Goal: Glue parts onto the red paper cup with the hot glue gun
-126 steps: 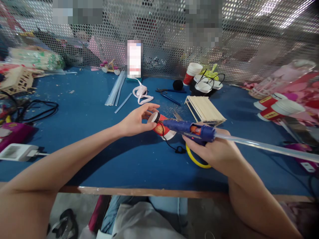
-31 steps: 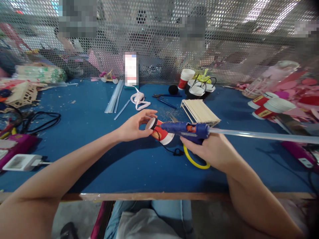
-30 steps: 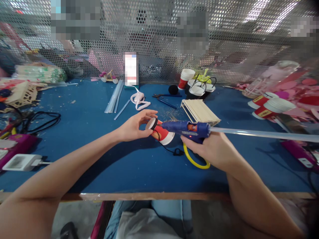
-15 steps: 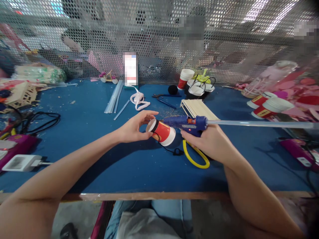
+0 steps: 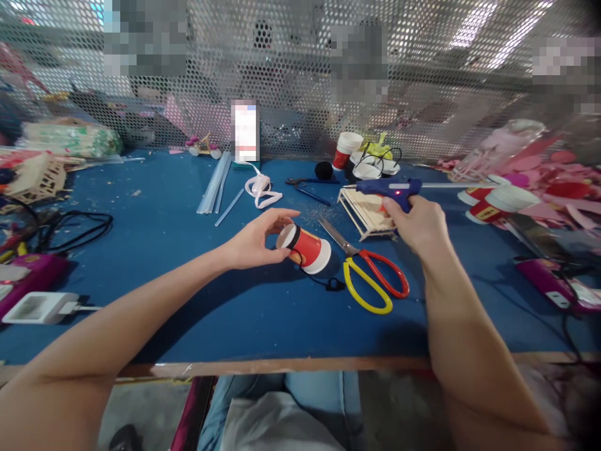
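left hand [image 5: 256, 239] curls its fingers around a red paper cup [image 5: 305, 248] lying on its side mid-table, thumb underneath, fingertips on the rim. at two o'clock from the cup, right hand [image 5: 416, 219] grips a blue hot glue gun [image 5: 387, 187] above a popsicle-stick frame [image 5: 369, 212]. between cup and right wrist, yellow-and-red scissors [image 5: 369, 275] lie open on the blue table [image 5: 188, 294].
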`<state>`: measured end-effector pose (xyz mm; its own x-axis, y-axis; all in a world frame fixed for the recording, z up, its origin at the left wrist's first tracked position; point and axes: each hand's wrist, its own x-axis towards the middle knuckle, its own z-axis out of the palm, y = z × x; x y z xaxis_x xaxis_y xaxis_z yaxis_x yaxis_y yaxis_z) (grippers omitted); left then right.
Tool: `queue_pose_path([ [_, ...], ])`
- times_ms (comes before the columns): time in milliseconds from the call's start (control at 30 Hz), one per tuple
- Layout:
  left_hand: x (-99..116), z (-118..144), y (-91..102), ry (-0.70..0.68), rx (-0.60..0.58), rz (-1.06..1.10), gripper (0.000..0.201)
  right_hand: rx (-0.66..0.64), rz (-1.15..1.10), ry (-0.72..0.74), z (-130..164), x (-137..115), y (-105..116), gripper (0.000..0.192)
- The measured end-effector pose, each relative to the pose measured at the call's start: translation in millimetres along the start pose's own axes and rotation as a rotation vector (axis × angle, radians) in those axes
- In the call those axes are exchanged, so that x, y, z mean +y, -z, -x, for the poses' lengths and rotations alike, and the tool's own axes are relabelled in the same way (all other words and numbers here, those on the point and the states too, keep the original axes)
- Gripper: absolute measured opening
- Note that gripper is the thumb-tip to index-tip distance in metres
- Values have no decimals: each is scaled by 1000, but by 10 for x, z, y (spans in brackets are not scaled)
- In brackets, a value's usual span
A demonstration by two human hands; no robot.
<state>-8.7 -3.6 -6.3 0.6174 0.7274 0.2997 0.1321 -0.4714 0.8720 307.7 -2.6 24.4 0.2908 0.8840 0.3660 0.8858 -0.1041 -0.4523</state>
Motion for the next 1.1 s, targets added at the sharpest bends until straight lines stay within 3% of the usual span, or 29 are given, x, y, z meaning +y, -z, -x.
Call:
queue_pose_path([
  [100,-3,2,-5,-6,-4,1,66,57,167,-111,-51,15,-29,36],
  [200,-8,4,-10,-7,-5,-6,66,-36,264,-146,-61,28,-51,34],
  [267,-10,4,-13,-8,-2,-12,66,-19,330,-120,-34,10,-58,28],
  [333,-8,3,-18,-5,10,-13,66,97,293,20,54,-82,-62,23],
  [400,1,1,-28,6,34,-9,65,182,137,252,225,-266,-76,21],
  [500,25,1,-56,32,84,-4,64,82,-149,639,591,-623,-148,24],
  [567,46,3,-78,54,118,-6,63,18,-127,805,819,-811,-226,35],
  [600,56,3,-88,66,135,-11,62,21,-69,820,903,-871,-268,37],
  [733,81,2,-102,116,186,-50,60,-13,-19,780,1015,-904,-383,14],
  [867,80,-2,-90,114,169,-59,61,-121,-189,734,961,-860,-328,14],
  [933,77,-1,-85,89,158,-58,62,-225,-295,599,950,-869,-254,12],
  [1033,78,6,-79,46,116,-70,63,-483,-480,336,944,-880,-145,11],
  [1100,81,10,-76,9,99,-102,62,-572,-536,255,928,-865,-92,10],
])
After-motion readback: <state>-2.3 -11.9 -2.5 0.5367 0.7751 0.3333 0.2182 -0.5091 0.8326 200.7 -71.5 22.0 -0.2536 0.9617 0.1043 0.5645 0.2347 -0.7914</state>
